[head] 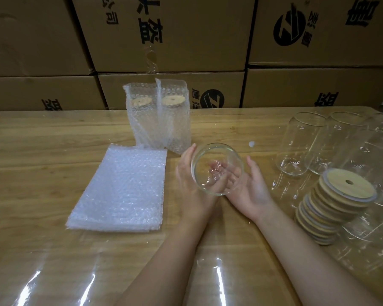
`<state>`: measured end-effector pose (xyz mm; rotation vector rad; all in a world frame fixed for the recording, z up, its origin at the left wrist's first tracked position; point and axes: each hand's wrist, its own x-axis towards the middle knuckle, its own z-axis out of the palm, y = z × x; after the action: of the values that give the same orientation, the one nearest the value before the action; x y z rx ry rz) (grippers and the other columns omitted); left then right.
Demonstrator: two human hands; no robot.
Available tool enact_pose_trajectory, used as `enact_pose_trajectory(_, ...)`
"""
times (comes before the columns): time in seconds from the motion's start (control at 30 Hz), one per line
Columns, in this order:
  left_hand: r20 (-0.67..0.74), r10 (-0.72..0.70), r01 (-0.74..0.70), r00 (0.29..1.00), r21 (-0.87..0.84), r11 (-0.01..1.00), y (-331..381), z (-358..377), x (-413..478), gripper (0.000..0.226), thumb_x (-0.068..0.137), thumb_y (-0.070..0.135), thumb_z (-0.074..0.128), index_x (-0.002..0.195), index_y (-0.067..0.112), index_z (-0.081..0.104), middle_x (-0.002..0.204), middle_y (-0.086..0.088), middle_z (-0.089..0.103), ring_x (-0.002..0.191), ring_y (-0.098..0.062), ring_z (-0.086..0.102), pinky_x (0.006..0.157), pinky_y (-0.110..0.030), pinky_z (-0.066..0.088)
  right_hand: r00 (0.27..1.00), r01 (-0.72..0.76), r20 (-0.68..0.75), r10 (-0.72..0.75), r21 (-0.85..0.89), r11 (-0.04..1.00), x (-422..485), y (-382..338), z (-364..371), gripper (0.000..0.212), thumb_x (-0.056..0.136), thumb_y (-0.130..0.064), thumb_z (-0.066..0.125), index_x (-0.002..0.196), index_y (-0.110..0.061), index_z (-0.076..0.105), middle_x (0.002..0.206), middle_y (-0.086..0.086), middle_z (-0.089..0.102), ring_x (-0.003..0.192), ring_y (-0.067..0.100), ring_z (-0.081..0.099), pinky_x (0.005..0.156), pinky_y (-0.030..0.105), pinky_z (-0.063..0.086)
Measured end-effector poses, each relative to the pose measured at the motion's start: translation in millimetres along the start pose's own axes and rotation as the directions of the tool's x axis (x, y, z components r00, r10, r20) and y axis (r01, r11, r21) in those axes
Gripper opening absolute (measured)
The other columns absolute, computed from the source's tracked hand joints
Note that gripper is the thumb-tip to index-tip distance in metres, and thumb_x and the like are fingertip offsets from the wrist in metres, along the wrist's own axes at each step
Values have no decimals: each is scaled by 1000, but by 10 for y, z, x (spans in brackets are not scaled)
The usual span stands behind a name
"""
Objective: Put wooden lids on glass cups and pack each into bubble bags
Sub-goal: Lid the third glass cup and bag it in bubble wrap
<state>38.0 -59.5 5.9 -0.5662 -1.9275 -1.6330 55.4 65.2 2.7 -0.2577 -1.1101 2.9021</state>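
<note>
The glass cup (217, 169) is up off the desk (42, 151), tilted so its open mouth faces us, no lid on it, cradled between both hands mid-scene. The left hand (185, 175) supplies the grip: thumb up along the rim, fingers wrapped round the wall and showing through the glass. The right hand (255, 187) lies palm up, fingers flat beneath the cup, thumb apart from it, so it is a support and not a clamp. There's the worry: the glass is smooth and only one hand truly grips it, so if the right hand leaves for a lid and the left isn't firm, the cup could roll out and strike the desk. The stack of wooden lids (338, 202) leans, fanned out toward its bottom, just beside the empty glasses (301, 142). A careless reach could spill the stack or knock a glass. A lid pressed onto a tilted cup might also seat crooked. Over left, the pile of bubble bags (124, 188) lies flat, and two packed cups (158, 115) stand just behind it, near enough that a hasty bag grab could nudge them over.
</note>
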Motion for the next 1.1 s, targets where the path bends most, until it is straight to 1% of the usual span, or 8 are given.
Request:
enact_pose_trajectory(0.23, 229, -90, 69, 969, 100, 993, -84, 67, -26, 86, 56, 52, 81, 128, 14, 52, 121, 9, 55, 116, -15, 53, 98, -41, 45, 996, 86, -52, -78, 168, 982, -52, -80, 1, 52, 82, -40, 52, 117, -3, 59, 116, 14, 66, 104, 25, 66, 95, 37, 48)
enact_pose_trajectory(0.3, 325, -102, 77, 940, 90, 993, -102, 90, -33, 92, 53, 55, 85, 132, 22, 49, 122, 19, 55, 119, -11, 52, 99, -31, 44, 995, 85, -56, -79, 128, 988, -42, -73, 13, 49, 81, -41, 53, 112, -4, 60, 110, 12, 66, 105, 24, 64, 100, 38, 45)
enact_pose_trajectory(0.43, 289, -160, 176, 944, -32, 984, -92, 64, -62, 90, 53, 51, 86, 129, 37, 39, 128, 10, 54, 117, -13, 55, 92, -38, 51, 998, 67, 0, -67, -10, 998, -37, 18, 80, 52, 88, -42, 46, 118, -1, 56, 109, 17, 67, 98, 26, 68, 83, 36, 56)
enact_pose_trajectory(0.53, 288, -248, 305, 925, -171, 937, -15, 20, -25, 69, 60, 51, 79, 118, 50, 40, 118, 21, 58, 108, -5, 61, 83, -22, 52, 987, 141, -45, -152, -196, 970, -46, 101, 130, 52, 84, -51, 44, 116, -11, 56, 118, 14, 66, 102, 19, 67, 84, 32, 52)
enact_pose_trajectory(0.77, 265, -301, 376, 916, -306, 875, -9, -10, 23, 67, 76, 43, 69, 132, 41, 32, 124, 7, 51, 96, -2, 66, 66, -13, 52, 873, 411, 120, -472, -700, 584, -120, 334, 184, 41, 90, -50, 41, 130, -41, 38, 144, -9, 45, 128, -7, 42, 100, 12, 38)
enact_pose_trajectory(0.83, 271, -294, 361, 917, -246, 899, -25, 18, 2, 86, 80, 41, 64, 147, 39, 11, 138, 5, 42, 108, -11, 63, 76, -15, 52, 799, 500, 206, -565, -750, 433, -143, 336, 211, 42, 95, -43, 37, 136, -42, 30, 150, -8, 36, 137, -2, 33, 109, 20, 32)
enact_pose_trajectory(0.93, 284, -260, 315, 923, -170, 934, -23, 47, -24, 89, 77, 54, 60, 139, 51, -5, 141, 5, 37, 110, -10, 59, 78, -16, 51, 714, 560, 287, -638, -782, 275, -168, 314, 276, 46, 95, -42, 32, 140, -43, 22, 153, -5, 29, 141, 6, 28, 113, 28, 28)
enact_pose_trajectory(1.1, 312, -161, 156, 936, 40, 987, -27, 29, -46, 91, 72, 67, 57, 137, 66, -7, 128, 16, 44, 94, -1, 58, 65, -17, 51, 751, 531, 156, -642, -720, 446, -192, 213, 375, 47, 95, -44, 39, 138, -46, 17, 154, -8, 26, 135, 5, 37, 105, 16, 32)
